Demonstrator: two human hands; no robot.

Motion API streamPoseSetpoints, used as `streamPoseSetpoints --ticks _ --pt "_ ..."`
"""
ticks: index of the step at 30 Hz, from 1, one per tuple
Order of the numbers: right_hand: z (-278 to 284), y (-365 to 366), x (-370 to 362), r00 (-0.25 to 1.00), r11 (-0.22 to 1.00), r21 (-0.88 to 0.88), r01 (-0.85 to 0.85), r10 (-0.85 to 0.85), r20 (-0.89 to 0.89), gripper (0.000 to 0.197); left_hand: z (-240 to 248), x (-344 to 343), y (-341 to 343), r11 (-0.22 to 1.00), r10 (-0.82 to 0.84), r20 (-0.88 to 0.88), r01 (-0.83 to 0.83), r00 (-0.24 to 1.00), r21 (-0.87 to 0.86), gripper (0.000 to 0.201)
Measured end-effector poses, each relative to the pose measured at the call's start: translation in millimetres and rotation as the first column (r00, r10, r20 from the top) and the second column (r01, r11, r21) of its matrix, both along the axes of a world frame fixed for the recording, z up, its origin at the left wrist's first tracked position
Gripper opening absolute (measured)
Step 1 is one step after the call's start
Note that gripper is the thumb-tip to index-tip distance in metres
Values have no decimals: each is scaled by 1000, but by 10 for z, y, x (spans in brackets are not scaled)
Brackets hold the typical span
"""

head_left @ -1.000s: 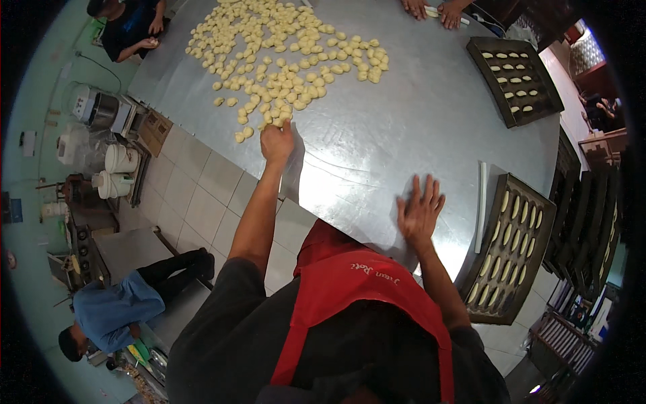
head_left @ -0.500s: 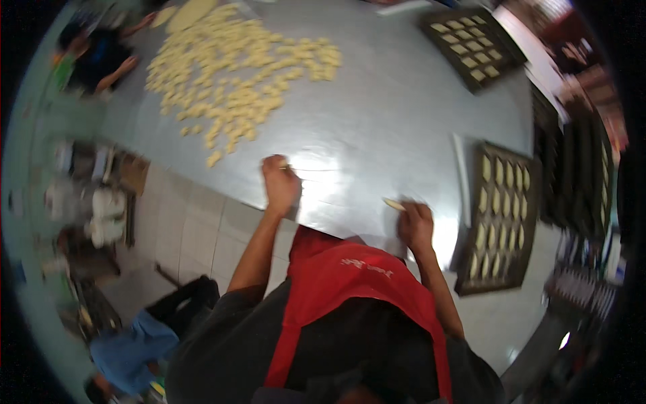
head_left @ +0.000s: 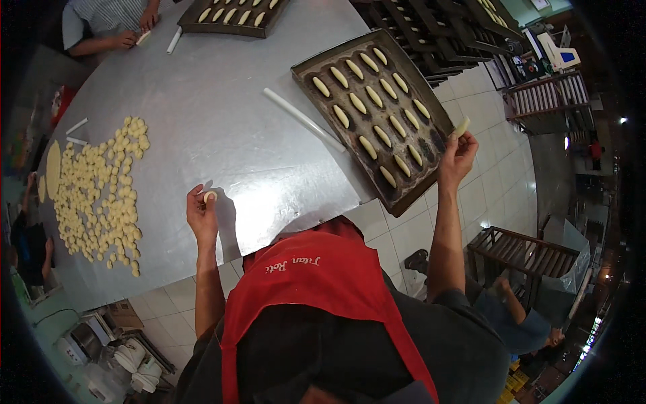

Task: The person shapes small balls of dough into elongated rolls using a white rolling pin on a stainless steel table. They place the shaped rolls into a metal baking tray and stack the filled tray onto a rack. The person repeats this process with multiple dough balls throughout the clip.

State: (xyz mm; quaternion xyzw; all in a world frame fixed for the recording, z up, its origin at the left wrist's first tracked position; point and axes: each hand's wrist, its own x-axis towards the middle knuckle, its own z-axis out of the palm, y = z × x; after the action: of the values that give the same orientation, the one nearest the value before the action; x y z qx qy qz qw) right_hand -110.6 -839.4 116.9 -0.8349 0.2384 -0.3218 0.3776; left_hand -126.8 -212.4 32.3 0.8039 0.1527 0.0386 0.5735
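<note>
My left hand, over the table's near edge, pinches a small round pale dough ball between thumb and fingers. Out to the right, my right hand holds up a slim rolled dough stick by its lower end. That hand is at the right edge of a dark baking tray, which bears several spindle-shaped dough sticks in slanting rows. The tray overhangs the table's right edge. On the left of the metal table lie many loose dough balls.
A white rod lies left of the tray. Another filled tray stands at the far side, near a person's hands working dough. Dark racks stand at the upper right. A person is low down behind my right arm.
The view has swung right. My right hand, with the dough stick, has gone from over the table to the tray's edge. My left hand keeps a dough piece in its fingers.
</note>
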Motion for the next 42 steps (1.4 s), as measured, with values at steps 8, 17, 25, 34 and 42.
streamPoseSetpoints --ticks 8,17,25,34,42 --pt "-248 915 279 952 861 -412 -298 238 -190 53 -81 6 -415 987 98 -161 -116 982 -109 31" --pt "-977 2822 1009 731 639 -356 -682 580 -359 34 26 -52 -1017 623 -428 20 279 903 731 47" --pt "-968 3423 810 329 252 -326 -911 922 -207 46 65 668 -670 526 -263 -6 148 965 837 79" --pt "-954 3187 164 315 337 -5 -941 873 -372 41 -18 -387 -805 552 -525 -115 440 843 708 75" --pt "-906 3504 643 458 312 -389 -867 806 -375 45 88 106 -947 740 -345 154 168 926 651 56"
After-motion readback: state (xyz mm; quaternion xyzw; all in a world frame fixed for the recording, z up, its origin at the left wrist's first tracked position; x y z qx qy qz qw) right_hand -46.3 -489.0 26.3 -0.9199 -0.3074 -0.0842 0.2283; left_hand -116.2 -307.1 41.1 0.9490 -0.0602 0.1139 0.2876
